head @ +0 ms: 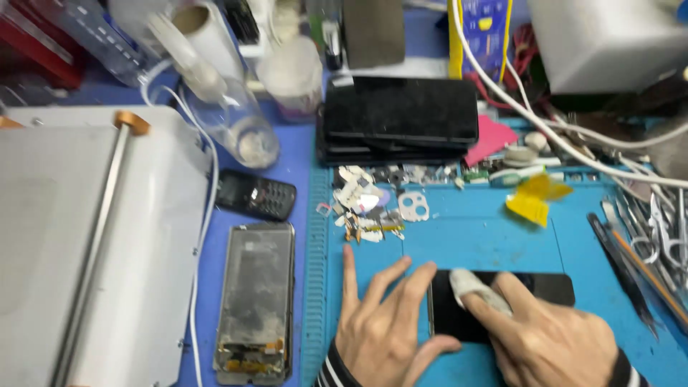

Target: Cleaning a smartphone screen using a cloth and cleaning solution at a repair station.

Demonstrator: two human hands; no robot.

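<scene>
The black smartphone (502,304) lies flat on the blue work mat (473,244), which gives it a firm base. The left hand (380,322) braces the phone's left edge with fingers spread, while the right hand (552,337) presses a white cloth (476,288) onto the glass under its forefinger.

A cluttered workbench fills the whole frame, covered by a blue work mat (502,236) at lower right. A grey metal machine (86,236) occupies the left, under even, bright light.
</scene>
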